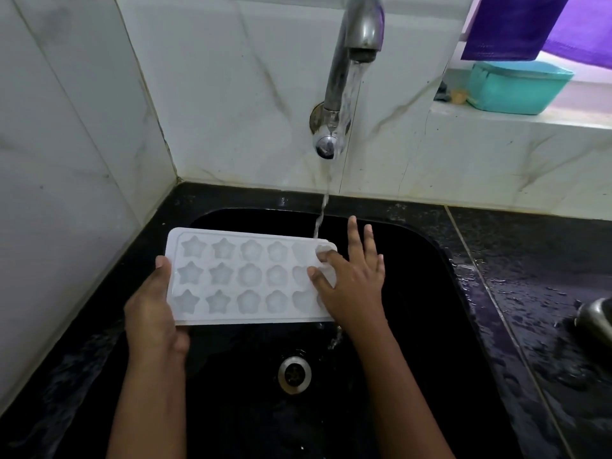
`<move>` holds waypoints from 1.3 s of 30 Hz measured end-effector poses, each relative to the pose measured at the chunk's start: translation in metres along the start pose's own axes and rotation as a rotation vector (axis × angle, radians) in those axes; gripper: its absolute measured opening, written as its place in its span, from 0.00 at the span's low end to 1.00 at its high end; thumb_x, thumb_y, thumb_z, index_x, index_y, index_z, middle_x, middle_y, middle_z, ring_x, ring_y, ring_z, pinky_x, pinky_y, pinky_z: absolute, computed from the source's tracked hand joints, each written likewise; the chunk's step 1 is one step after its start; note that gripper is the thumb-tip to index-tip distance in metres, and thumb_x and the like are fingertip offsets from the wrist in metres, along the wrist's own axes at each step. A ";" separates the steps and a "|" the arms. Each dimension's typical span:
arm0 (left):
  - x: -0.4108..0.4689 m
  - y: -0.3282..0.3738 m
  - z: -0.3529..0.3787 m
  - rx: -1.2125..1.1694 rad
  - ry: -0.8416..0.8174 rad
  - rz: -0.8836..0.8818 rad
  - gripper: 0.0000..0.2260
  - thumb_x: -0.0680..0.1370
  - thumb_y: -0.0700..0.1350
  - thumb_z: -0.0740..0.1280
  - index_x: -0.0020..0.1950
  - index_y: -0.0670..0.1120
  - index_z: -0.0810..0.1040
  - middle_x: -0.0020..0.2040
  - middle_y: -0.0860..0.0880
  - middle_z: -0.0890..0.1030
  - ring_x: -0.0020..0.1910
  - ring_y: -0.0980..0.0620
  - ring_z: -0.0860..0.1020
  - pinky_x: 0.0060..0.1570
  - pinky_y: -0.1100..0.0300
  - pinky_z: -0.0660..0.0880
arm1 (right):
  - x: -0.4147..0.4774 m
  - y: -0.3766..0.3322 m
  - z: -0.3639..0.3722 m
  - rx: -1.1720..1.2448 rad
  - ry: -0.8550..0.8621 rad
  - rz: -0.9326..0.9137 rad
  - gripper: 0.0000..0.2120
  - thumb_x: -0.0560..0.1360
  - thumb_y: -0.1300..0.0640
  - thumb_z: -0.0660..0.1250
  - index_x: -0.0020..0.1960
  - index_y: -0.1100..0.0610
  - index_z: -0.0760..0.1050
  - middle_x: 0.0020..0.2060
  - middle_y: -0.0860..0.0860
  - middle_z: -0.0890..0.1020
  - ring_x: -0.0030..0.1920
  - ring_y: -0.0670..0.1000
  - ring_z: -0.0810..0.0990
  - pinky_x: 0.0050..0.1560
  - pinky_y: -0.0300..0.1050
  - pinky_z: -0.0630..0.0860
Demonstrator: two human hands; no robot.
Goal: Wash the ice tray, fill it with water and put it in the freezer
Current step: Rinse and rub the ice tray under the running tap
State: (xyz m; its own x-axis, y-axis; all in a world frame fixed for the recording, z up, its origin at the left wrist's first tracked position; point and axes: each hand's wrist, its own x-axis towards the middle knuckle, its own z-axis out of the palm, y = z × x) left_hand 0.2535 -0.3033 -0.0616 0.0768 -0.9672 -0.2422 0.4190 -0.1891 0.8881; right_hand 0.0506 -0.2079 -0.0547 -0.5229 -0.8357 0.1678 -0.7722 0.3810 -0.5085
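A white ice tray point(245, 276) with star, flower and heart moulds is held level over the black sink point(430, 293). My left hand point(152, 309) grips its left end, thumb on the rim. My right hand point(351, 276) lies on the tray's right end, thumb and a finger pressed into the moulds there, the other fingers spread beyond the edge. Water point(321, 220) runs from the steel tap point(357, 34) and lands at the tray's far right corner. A trickle falls off the tray's near right edge toward the drain point(294, 374).
Black wet countertop point(530, 309) surrounds the sink, with white marble tiles point(231, 94) behind and at the left. A teal container point(516, 86) sits on the window ledge under purple cloths point(516, 24). A steel object point(596, 319) shows at the right edge.
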 end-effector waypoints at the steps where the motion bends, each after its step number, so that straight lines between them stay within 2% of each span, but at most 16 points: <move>1: 0.001 0.000 -0.001 -0.003 0.001 0.004 0.11 0.77 0.53 0.68 0.48 0.46 0.83 0.44 0.48 0.86 0.43 0.49 0.84 0.40 0.55 0.80 | -0.001 -0.001 0.000 -0.014 -0.002 0.014 0.14 0.76 0.42 0.63 0.59 0.45 0.75 0.76 0.45 0.37 0.74 0.47 0.31 0.72 0.56 0.35; 4: 0.000 0.000 0.000 -0.005 -0.028 0.020 0.11 0.78 0.52 0.67 0.48 0.45 0.82 0.41 0.49 0.86 0.40 0.50 0.84 0.36 0.58 0.80 | -0.004 -0.005 0.003 -0.087 0.026 0.044 0.17 0.76 0.40 0.61 0.63 0.44 0.73 0.76 0.48 0.34 0.73 0.48 0.28 0.71 0.57 0.33; 7: 0.000 -0.002 0.000 -0.029 -0.045 0.016 0.12 0.78 0.53 0.66 0.48 0.45 0.82 0.43 0.48 0.86 0.42 0.49 0.84 0.37 0.56 0.81 | -0.004 -0.008 0.008 -0.066 0.017 0.023 0.21 0.79 0.42 0.57 0.70 0.44 0.66 0.74 0.48 0.31 0.73 0.49 0.27 0.72 0.59 0.35; 10: 0.004 -0.002 -0.004 -0.058 -0.049 0.012 0.14 0.78 0.54 0.66 0.50 0.44 0.82 0.46 0.46 0.86 0.44 0.47 0.84 0.38 0.53 0.82 | -0.001 -0.010 0.006 -0.027 0.036 -0.011 0.20 0.78 0.43 0.59 0.69 0.44 0.68 0.73 0.45 0.31 0.72 0.47 0.27 0.72 0.57 0.36; 13: 0.005 -0.003 -0.004 -0.065 -0.057 0.018 0.14 0.77 0.54 0.66 0.50 0.44 0.82 0.47 0.45 0.85 0.44 0.47 0.84 0.37 0.54 0.81 | 0.000 -0.008 0.004 -0.037 0.106 -0.016 0.16 0.76 0.43 0.63 0.63 0.46 0.75 0.73 0.43 0.35 0.71 0.44 0.29 0.72 0.54 0.36; 15: 0.003 -0.005 -0.001 -0.066 -0.071 0.020 0.13 0.78 0.54 0.66 0.49 0.45 0.83 0.46 0.46 0.86 0.43 0.48 0.84 0.36 0.55 0.81 | -0.001 -0.006 0.004 -0.051 0.134 0.024 0.16 0.75 0.42 0.64 0.59 0.46 0.76 0.74 0.44 0.35 0.72 0.45 0.29 0.72 0.55 0.34; 17: 0.001 -0.005 0.001 -0.067 -0.083 0.025 0.13 0.78 0.53 0.66 0.47 0.46 0.83 0.44 0.47 0.86 0.42 0.48 0.84 0.36 0.56 0.81 | -0.002 -0.005 0.006 -0.078 0.158 0.041 0.18 0.75 0.41 0.63 0.63 0.47 0.74 0.75 0.47 0.35 0.72 0.47 0.28 0.71 0.57 0.34; 21: 0.001 -0.005 0.001 -0.084 -0.081 0.023 0.13 0.78 0.54 0.65 0.50 0.45 0.82 0.45 0.47 0.86 0.43 0.49 0.84 0.36 0.56 0.81 | -0.004 -0.009 0.010 -0.068 0.133 0.016 0.22 0.78 0.41 0.58 0.70 0.44 0.66 0.75 0.49 0.33 0.73 0.49 0.28 0.71 0.59 0.34; 25: 0.002 -0.002 -0.003 -0.104 -0.069 0.020 0.15 0.78 0.55 0.66 0.54 0.44 0.82 0.50 0.45 0.85 0.47 0.47 0.84 0.40 0.53 0.82 | -0.001 -0.007 0.009 0.023 0.193 -0.056 0.16 0.76 0.43 0.65 0.60 0.49 0.76 0.76 0.46 0.39 0.75 0.48 0.33 0.71 0.55 0.37; 27: 0.003 -0.002 -0.003 -0.106 -0.066 0.009 0.14 0.78 0.54 0.66 0.52 0.45 0.82 0.50 0.45 0.85 0.46 0.48 0.84 0.38 0.54 0.81 | -0.001 -0.004 0.009 0.043 0.205 -0.050 0.14 0.74 0.43 0.66 0.56 0.49 0.77 0.76 0.45 0.40 0.75 0.47 0.33 0.71 0.54 0.36; 29: 0.003 -0.002 -0.002 -0.112 -0.086 -0.014 0.15 0.77 0.55 0.66 0.54 0.44 0.82 0.52 0.44 0.84 0.49 0.46 0.84 0.40 0.53 0.82 | -0.001 -0.003 0.009 0.049 0.215 -0.047 0.16 0.75 0.41 0.64 0.58 0.48 0.76 0.75 0.45 0.38 0.75 0.47 0.32 0.71 0.54 0.36; 32: 0.002 -0.002 0.000 -0.137 -0.129 -0.037 0.24 0.72 0.58 0.67 0.61 0.43 0.79 0.58 0.42 0.82 0.55 0.43 0.82 0.49 0.47 0.81 | -0.001 -0.003 0.011 0.024 0.239 -0.070 0.24 0.75 0.36 0.53 0.66 0.45 0.71 0.75 0.45 0.35 0.74 0.47 0.31 0.71 0.57 0.36; 34: 0.001 -0.002 0.000 -0.144 -0.155 -0.034 0.26 0.73 0.59 0.67 0.63 0.43 0.78 0.60 0.41 0.81 0.56 0.42 0.81 0.51 0.46 0.80 | -0.001 -0.003 0.011 0.006 0.218 -0.057 0.28 0.75 0.35 0.49 0.69 0.44 0.69 0.75 0.45 0.35 0.74 0.47 0.30 0.71 0.58 0.37; 37: 0.001 -0.005 0.001 -0.119 -0.134 -0.011 0.20 0.76 0.56 0.65 0.58 0.42 0.80 0.57 0.40 0.82 0.52 0.43 0.82 0.44 0.51 0.82 | -0.002 0.001 0.006 -0.050 0.148 -0.029 0.20 0.76 0.38 0.59 0.63 0.46 0.74 0.75 0.44 0.36 0.74 0.47 0.30 0.71 0.56 0.34; 39: 0.001 -0.007 0.002 -0.106 -0.128 -0.010 0.18 0.77 0.55 0.65 0.56 0.43 0.81 0.56 0.40 0.82 0.51 0.43 0.83 0.43 0.52 0.82 | -0.003 0.005 0.004 -0.061 0.116 0.014 0.17 0.75 0.39 0.62 0.59 0.46 0.74 0.75 0.44 0.37 0.73 0.46 0.30 0.71 0.56 0.34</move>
State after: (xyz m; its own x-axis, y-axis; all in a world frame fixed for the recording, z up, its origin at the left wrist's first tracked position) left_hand 0.2485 -0.3028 -0.0673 -0.0415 -0.9803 -0.1931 0.5125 -0.1868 0.8381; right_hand 0.0500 -0.2052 -0.0608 -0.5689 -0.7803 0.2597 -0.7835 0.4183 -0.4596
